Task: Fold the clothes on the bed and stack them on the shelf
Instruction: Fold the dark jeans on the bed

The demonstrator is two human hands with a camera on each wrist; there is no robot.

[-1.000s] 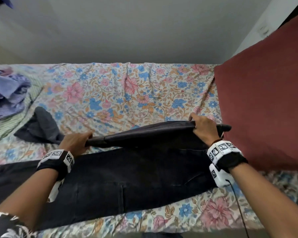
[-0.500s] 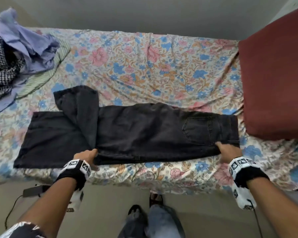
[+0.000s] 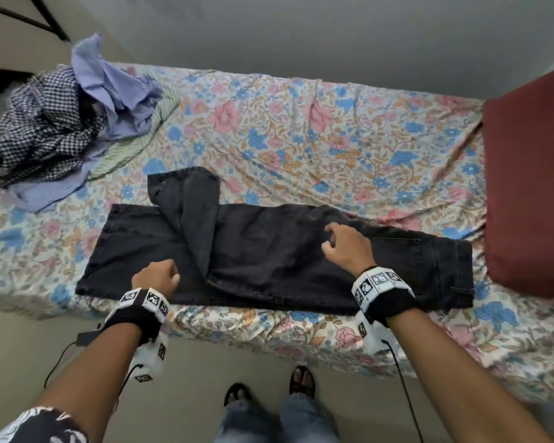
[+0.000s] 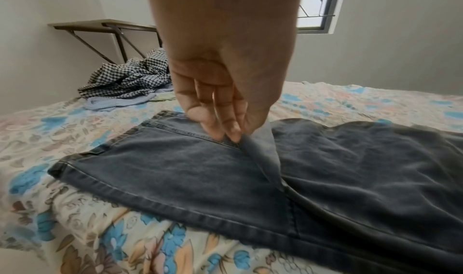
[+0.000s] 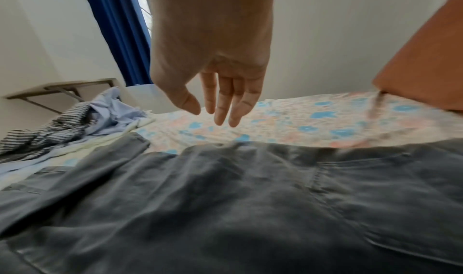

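Black jeans (image 3: 269, 251) lie folded lengthwise along the front edge of the floral bed (image 3: 301, 139), waistband to the right. The upper leg is twisted away at the left end, leaving a turned-over flap (image 4: 260, 155). My left hand (image 3: 173, 276) is over the lower leg beside that flap. In the left wrist view the left hand (image 4: 225, 135) points down, its fingertips pinching the flap's edge, which rises to meet them. My right hand (image 3: 328, 235) hovers above the thigh part of the jeans (image 5: 225, 199). In the right wrist view, the right hand (image 5: 215, 116) hangs relaxed, fingers spread, holding nothing.
A heap of clothes sits at the bed's back left: a checked garment (image 3: 42, 129), a lilac striped shirt (image 3: 115, 91) and a green striped cloth (image 3: 131, 145). A maroon pillow (image 3: 531, 187) fills the right end. A bracketed wall shelf (image 4: 100, 24) hangs beyond the heap. My feet (image 3: 301, 378) stand on the floor.
The upper half of the jeans was brought over toward me and laid down. My right hand then left the waistband corner and moved left over the jeans; my left hand shifted onto the leg.
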